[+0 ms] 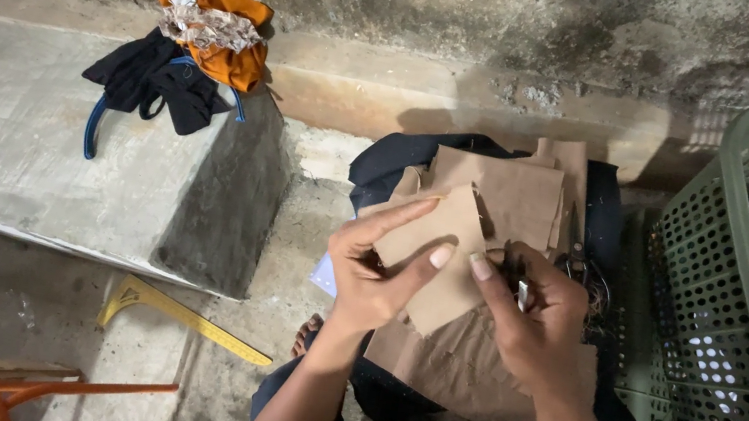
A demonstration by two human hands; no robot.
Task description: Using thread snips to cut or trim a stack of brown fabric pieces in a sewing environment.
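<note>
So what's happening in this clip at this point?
A person sits on a concrete floor, holding a piece of brown paper between both hands. The left hand pinches its left edge; the right hand grips the right side and also holds a small metal item, too hidden to identify. More brown paper pieces lie on dark cloth in front. A green basket stands to the right, a yellow ruler lies on the floor to the left.

1. Brown paper piece (437, 251), held by left hand (374, 276) and right hand (533, 323): matt, slightly creased.
2. Green basket (721, 289): perforated plastic.
3. Concrete step (51, 146): rough, stained.
4. Orange cloth (222, 33): crumpled.
</note>
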